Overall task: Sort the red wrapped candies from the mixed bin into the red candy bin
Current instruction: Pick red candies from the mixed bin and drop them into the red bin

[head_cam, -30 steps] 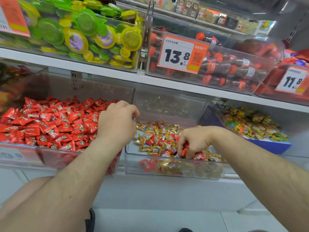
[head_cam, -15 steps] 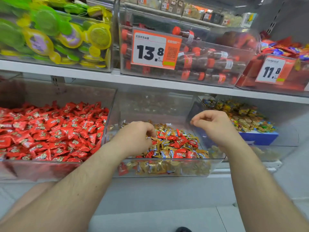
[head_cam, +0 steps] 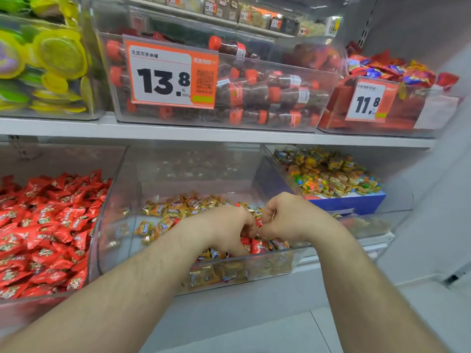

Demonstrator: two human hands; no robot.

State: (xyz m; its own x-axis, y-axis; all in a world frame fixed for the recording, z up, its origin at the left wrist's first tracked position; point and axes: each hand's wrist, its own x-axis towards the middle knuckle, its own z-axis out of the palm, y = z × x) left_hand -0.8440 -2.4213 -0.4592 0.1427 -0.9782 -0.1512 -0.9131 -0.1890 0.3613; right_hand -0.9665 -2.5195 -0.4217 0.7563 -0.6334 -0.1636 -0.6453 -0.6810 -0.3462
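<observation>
Red wrapped candies (head_cam: 257, 247) — among gold ones in mixed bin (head_cam: 114, 225).

I count three clear bins on my lower shelf (head_cam: 331, 253), three on the upper shelf (head_cam: 216, 135), two orange price tags, and candies too many to count

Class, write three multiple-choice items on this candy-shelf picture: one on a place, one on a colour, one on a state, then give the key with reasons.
1. Where are both hands?
A. over the mixed bin
B. in the red candy bin
C. on the upper shelf

2. What colour are most wrappers in the mixed bin?
A. blue
B. gold
C. green

3. How do the fingers lie?
A. flat and spread
B. curled, meeting over the candies
C. hanging outside the bin

Key: A, the left hand and right hand sit over the mixed bin, right of the red candy bin. B, gold wrappers outnumber the red wrapped candies. B, both hands' fingers curl together there.
</observation>
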